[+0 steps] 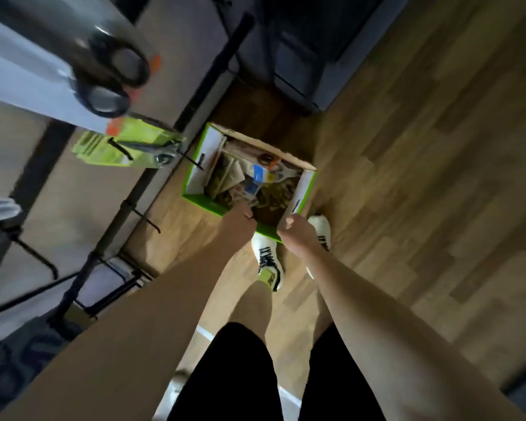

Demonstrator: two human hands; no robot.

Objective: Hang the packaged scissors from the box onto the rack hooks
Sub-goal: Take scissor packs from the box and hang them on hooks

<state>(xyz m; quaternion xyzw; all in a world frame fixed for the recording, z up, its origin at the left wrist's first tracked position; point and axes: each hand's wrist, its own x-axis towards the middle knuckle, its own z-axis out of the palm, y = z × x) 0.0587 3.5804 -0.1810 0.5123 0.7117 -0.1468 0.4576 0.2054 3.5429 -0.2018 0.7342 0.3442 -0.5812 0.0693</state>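
A green cardboard box [198, 165] stands open on the wooden floor in front of my feet. Inside lie several packaged scissors [266, 167], mixed with crumpled paper. My left hand [237, 221] grips the box's near rim, thumb on the edge. At the near right corner my right hand [295, 231] curls its fingers over the rim. On the dark rack [125, 208] to the left, a white-carded pair of black-handled scissors [110, 77] hangs close to the camera. Below it hangs a lime-green pack [116, 147].
Bare black hooks [148, 221] stick out of the rack's lower bars toward me. A dark cabinet [310, 50] stands beyond the box. My white shoes [266, 256] are right behind the box, and wooden floor [422, 177] stretches to the right.
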